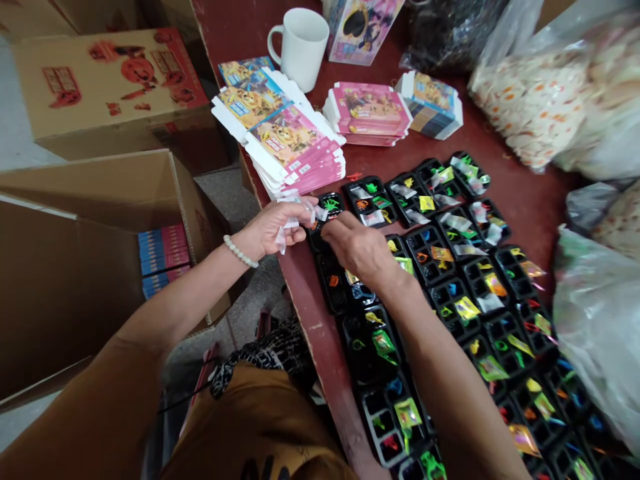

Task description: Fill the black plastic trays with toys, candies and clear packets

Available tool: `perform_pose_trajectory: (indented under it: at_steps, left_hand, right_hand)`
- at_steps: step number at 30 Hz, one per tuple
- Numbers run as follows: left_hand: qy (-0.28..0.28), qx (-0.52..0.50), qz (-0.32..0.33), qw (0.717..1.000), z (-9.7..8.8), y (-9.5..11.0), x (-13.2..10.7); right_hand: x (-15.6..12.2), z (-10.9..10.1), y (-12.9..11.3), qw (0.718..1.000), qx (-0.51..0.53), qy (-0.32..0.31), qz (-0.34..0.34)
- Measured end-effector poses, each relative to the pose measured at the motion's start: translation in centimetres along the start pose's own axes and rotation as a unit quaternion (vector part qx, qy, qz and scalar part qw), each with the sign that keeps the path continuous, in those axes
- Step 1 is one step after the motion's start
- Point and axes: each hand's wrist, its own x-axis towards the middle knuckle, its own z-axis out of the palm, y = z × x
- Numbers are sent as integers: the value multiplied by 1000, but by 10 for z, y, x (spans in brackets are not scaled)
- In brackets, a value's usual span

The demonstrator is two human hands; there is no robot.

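My left hand (278,225) is closed on a bunch of small clear plastic packets (300,208) at the table's left edge. My right hand (354,245) hovers over a black plastic tray (330,200) with its fingers curled, pinching something I cannot make out. Rows of black compartment trays (450,287) filled with small coloured toy pieces and foil packets cover the dark red table (520,193).
Flat printed cartons (280,130) are stacked at the table's far left, with pink ones (367,112) and another stack (431,101) beside a white mug (300,45). Plastic bags (595,333) lie on the right. Open cardboard boxes (90,220) stand on the floor at the left.
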Motion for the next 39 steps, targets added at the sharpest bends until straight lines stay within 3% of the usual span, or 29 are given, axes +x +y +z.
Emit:
perform_pose_trajectory:
  at_steps: [4, 9, 12, 14, 17, 21, 24, 27, 30, 34, 39]
  left_hand:
    - [-10, 11, -10, 1000, 1, 1, -1]
    - [-17, 9, -14, 1000, 5, 1, -1]
    - [-18, 0, -4, 1000, 5, 1, 0]
    - [-19, -5, 11, 1000, 3, 2, 1]
    - [-19, -12, 29, 999, 2, 2, 1]
    - [-6, -26, 33, 999, 3, 3, -3]
    - [-16, -23, 18, 999, 2, 4, -5]
    - [-23, -21, 14, 999, 0, 5, -7]
    - [-30, -14, 21, 999, 0, 6, -11]
    - [-83, 44, 20, 995, 9, 2, -24]
    - [-121, 87, 10, 989, 34, -7, -33]
  right_hand:
    - [-13, 3, 20, 995, 7, 73, 74]
    - [-17, 8, 23, 996, 12, 34, 83]
    - [-18, 8, 23, 983, 106, 100, 110]
    - [-19, 6, 22, 958, 209, 146, 129]
    - [-16, 7, 14, 932, 305, 150, 123]
    - [-4, 16, -6, 950, 242, 168, 106]
    - [3, 23, -15, 981, 138, 130, 31]
    - [1, 26, -16, 992, 81, 94, -32]
    - [-6, 23, -15, 985, 96, 144, -8]
    - [-8, 8, -14, 951, 181, 246, 50]
    - [-7, -7, -7, 946, 223, 227, 55]
